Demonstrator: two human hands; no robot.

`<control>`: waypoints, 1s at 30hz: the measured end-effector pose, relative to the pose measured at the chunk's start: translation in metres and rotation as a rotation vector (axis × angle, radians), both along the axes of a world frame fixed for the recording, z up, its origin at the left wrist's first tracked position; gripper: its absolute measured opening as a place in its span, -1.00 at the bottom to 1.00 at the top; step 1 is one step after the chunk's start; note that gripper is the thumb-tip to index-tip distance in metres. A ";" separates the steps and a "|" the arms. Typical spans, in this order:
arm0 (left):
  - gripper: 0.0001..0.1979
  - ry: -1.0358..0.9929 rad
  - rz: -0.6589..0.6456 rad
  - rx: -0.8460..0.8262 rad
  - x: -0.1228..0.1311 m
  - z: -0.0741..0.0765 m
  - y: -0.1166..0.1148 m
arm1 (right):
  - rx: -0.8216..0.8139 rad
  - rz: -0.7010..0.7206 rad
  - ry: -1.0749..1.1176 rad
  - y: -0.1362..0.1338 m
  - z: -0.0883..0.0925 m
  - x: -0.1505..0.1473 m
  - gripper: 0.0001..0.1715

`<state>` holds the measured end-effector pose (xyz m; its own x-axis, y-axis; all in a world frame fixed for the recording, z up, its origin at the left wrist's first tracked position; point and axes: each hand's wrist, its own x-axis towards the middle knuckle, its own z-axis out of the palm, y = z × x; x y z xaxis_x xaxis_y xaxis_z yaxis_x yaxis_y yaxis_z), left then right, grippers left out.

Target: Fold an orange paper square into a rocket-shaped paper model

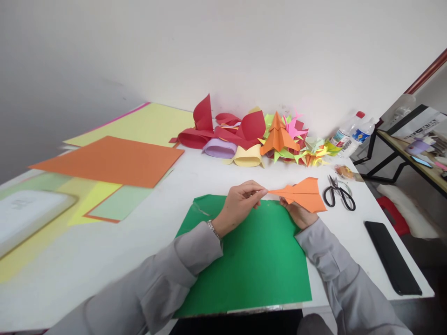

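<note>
An orange paper plane (303, 193) is held between both hands above the far edge of a green board (258, 260). Its pointed nose faces left and its wings spread to the right. My left hand (240, 204) pinches the nose tip between thumb and fingers. From below, my right hand (299, 215) grips the plane's body; its fingers are partly hidden under the wing. Just right of the wings lie black-handled scissors (338, 193).
Orange sheets (111, 160) and yellow paper (160, 122) cover the left. Red paper shapes (195, 138), another orange plane (278, 137) and folded stars line the wall. Bottles (358, 135) stand back right, a black phone-like slab (393, 258) front right, a white device (31, 214) left.
</note>
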<state>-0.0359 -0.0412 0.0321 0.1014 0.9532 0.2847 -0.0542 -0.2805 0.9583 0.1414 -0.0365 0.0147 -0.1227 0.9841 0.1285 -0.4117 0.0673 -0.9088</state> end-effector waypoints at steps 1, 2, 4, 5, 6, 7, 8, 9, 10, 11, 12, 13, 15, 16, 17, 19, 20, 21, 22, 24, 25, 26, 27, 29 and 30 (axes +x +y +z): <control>-0.83 -0.001 0.006 0.002 0.000 0.000 0.000 | -0.002 -0.002 -0.007 0.000 0.001 0.000 -0.66; -0.83 -0.002 0.011 0.005 0.000 0.000 0.000 | -0.003 -0.006 -0.013 0.000 0.002 0.000 -0.66; -0.83 -0.004 0.013 0.008 0.000 -0.001 0.001 | -0.012 -0.012 -0.020 -0.001 0.002 -0.001 -0.66; -0.83 -0.004 0.011 0.004 0.000 -0.001 0.001 | -0.020 -0.014 -0.018 -0.001 0.002 -0.001 -0.66; -0.83 -0.005 0.011 -0.003 0.000 -0.001 0.001 | -0.029 -0.016 -0.012 0.000 0.002 -0.001 -0.67; -0.83 -0.006 0.011 -0.010 0.000 -0.001 0.001 | -0.039 -0.018 -0.001 0.000 0.002 -0.001 -0.67; -0.83 -0.009 0.011 -0.015 0.001 -0.001 0.001 | -0.048 -0.018 0.013 0.000 0.002 -0.001 -0.67; -0.83 -0.012 0.009 -0.018 0.001 -0.001 0.001 | -0.057 -0.018 0.028 0.000 0.002 -0.001 -0.68; -0.83 -0.014 0.006 -0.020 0.001 -0.001 0.001 | -0.063 -0.017 0.042 0.000 0.002 -0.001 -0.69; -0.84 -0.017 0.002 -0.024 0.000 -0.001 0.001 | -0.069 -0.014 0.054 0.001 0.002 -0.001 -0.69; -0.84 -0.019 -0.003 -0.030 0.000 -0.001 0.001 | -0.077 -0.011 0.065 0.001 0.001 0.000 -0.69; -0.84 -0.021 -0.008 -0.037 0.000 -0.001 0.001 | -0.088 -0.007 0.077 0.001 0.001 0.001 -0.69; -0.84 -0.031 -0.014 -0.057 -0.001 -0.001 0.002 | -0.117 -0.004 0.100 0.002 -0.001 0.003 -0.68; -0.83 -0.038 -0.014 -0.068 -0.001 -0.002 0.002 | -0.131 -0.004 0.110 0.003 -0.002 0.004 -0.67; -0.83 -0.045 -0.011 -0.079 -0.001 -0.002 0.002 | -0.142 -0.005 0.116 0.004 -0.003 0.005 -0.66; -0.84 -0.063 0.007 -0.097 -0.001 -0.003 0.003 | -0.147 -0.003 0.111 0.005 -0.004 0.007 -0.66; -0.84 -0.071 0.020 -0.104 -0.001 -0.003 0.004 | -0.141 -0.003 0.107 0.005 -0.005 0.007 -0.66; -0.85 -0.080 0.034 -0.112 0.000 -0.003 0.004 | -0.131 -0.004 0.103 0.005 -0.005 0.008 -0.66; -0.85 -0.089 0.044 -0.118 0.000 -0.003 0.004 | -0.119 -0.005 0.100 0.005 -0.005 0.007 -0.66; -0.85 -0.108 0.053 -0.124 0.000 -0.002 0.003 | -0.094 -0.009 0.085 0.005 -0.005 0.006 -0.66; -0.84 -0.117 0.052 -0.120 0.000 -0.001 0.003 | -0.079 -0.010 0.072 0.005 -0.005 0.006 -0.66; -0.84 -0.124 0.047 -0.110 0.000 -0.001 0.003 | -0.062 -0.009 0.056 0.004 -0.005 0.005 -0.67; -0.84 -0.128 0.042 -0.092 -0.001 -0.001 0.002 | -0.044 -0.010 0.041 0.004 -0.005 0.005 -0.67; -0.83 -0.121 0.024 -0.048 -0.001 -0.002 0.002 | -0.005 -0.022 0.026 0.003 -0.005 0.004 -0.66; -0.81 -0.112 0.010 -0.027 -0.001 -0.003 0.002 | 0.009 -0.030 0.018 0.003 -0.006 0.005 -0.65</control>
